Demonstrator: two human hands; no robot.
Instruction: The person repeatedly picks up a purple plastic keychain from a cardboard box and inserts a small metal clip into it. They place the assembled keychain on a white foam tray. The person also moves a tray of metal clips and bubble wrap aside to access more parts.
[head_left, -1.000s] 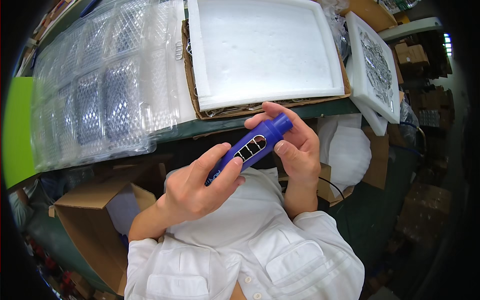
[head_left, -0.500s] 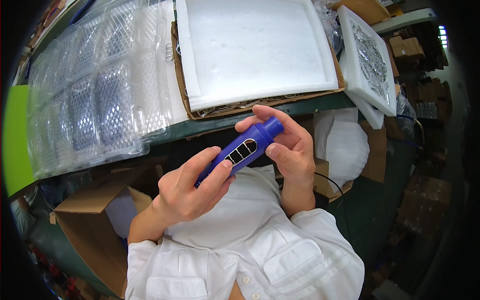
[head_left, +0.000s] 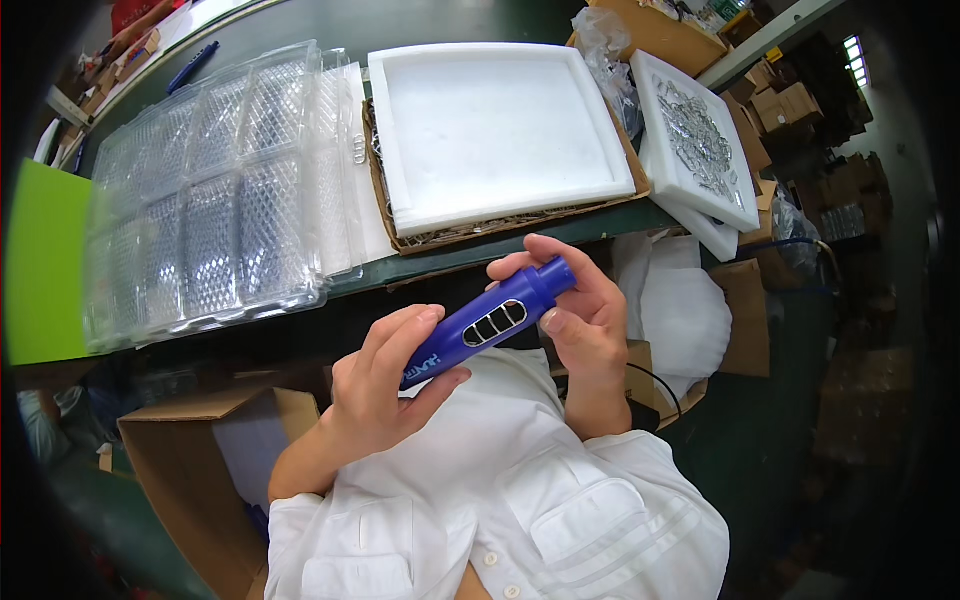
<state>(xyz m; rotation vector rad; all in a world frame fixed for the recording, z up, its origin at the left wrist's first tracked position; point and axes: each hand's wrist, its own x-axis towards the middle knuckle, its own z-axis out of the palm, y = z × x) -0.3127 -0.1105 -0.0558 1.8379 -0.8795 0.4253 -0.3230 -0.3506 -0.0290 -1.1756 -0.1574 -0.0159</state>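
A blue plastic handle [head_left: 450, 345], cylindrical with a narrower collar at its upper right end, is held in front of my chest. In its side sits an oval panel [head_left: 495, 323], a silver frame with bars across dark openings. My left hand [head_left: 380, 375] grips the lower left end, fingers over the top and thumb below; white lettering shows beside them. The collar end rests in my right hand [head_left: 592, 325], thumb on the near side and fingers curled around the far side. Part of the handle's end is hidden by my left hand.
On the green bench, clear plastic trays [head_left: 215, 200] lie left, near a bright green panel [head_left: 45, 265]. A white foam tray [head_left: 500, 140] tops a carton in the middle. Another foam tray [head_left: 700, 140] holds small silver frames. Open cardboard boxes [head_left: 190, 470] stand below.
My left fingertip has come off the oval panel, which now shows whole. The handle has turned slightly, revealing its lettering. The view has shifted, showing more of the bench's far side.
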